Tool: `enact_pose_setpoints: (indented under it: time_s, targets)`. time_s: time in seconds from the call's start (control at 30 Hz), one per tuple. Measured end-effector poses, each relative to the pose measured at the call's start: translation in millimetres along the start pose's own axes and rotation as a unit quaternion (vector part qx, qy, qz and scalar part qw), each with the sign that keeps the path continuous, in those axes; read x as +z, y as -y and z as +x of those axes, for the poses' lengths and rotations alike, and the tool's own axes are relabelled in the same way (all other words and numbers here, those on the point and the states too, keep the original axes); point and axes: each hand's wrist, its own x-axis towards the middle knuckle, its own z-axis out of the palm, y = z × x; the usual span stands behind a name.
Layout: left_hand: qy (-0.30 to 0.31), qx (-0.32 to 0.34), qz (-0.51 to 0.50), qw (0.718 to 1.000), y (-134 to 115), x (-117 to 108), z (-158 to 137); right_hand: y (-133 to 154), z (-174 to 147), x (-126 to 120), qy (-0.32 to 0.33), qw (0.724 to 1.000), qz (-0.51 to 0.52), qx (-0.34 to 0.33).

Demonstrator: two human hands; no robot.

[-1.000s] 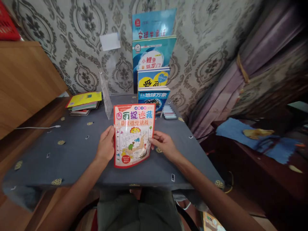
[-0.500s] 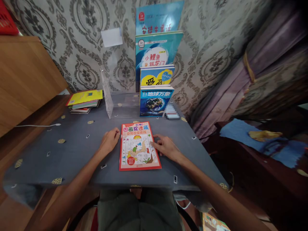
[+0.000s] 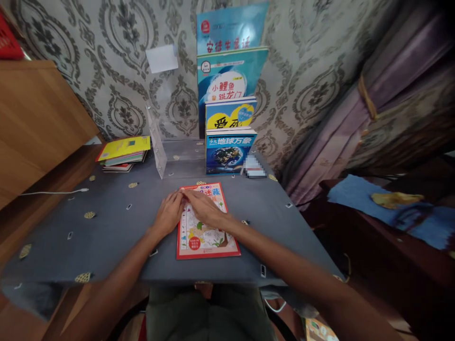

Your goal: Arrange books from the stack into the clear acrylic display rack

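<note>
A red-bordered picture puzzle book [image 3: 209, 239] lies closed and flat near the front of the table, its white cover full of small colourful drawings. At its upper left edge is my left hand [image 3: 169, 213], fingers bent and close together. My right hand [image 3: 205, 208] reaches across the cover from the right and hides part of the title. Its fingertips meet those of my left hand at the book's upper left corner. Both hands look closed there, but whatever is between the fingertips is hidden.
Behind the book, a clear acrylic stand [image 3: 156, 144] holds upright books, with a blue earth book [image 3: 229, 154] in front. A stack of books [image 3: 124, 149] topped in yellow lies at the left. A white cable [image 3: 53, 192] crosses the left side. Blue cloth [image 3: 355, 196] lies at the right.
My right hand has moved left from the book's right edge across the cover to my left hand. My left hand has shifted slightly right, onto the book's edge. The book stays put.
</note>
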Motion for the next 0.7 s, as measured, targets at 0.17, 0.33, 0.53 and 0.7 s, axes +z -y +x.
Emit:
enact_pose_setpoints:
  time_s: [0.17,0.33,0.53,0.7]
  targets:
    - [-0.005,0.008,-0.004,1.000,1.7,0.1,1.4,-7.8,13.1,12.8,0.017,0.999,-0.027,0.005]
    - [-0.012,0.022,-0.007,1.000,5.2,3.0,0.8,-32.4,-9.9,-5.6,0.002,0.995,-0.072,0.064]
    - [-0.015,0.014,-0.008,1.000,4.1,3.3,-0.4,-80.8,-45.0,-41.3,-0.052,0.990,-0.061,0.118]
    - [0.002,0.025,0.014,1.000,5.7,-0.1,3.3,-93.2,-47.9,-47.2,-0.070,0.989,-0.029,0.124]
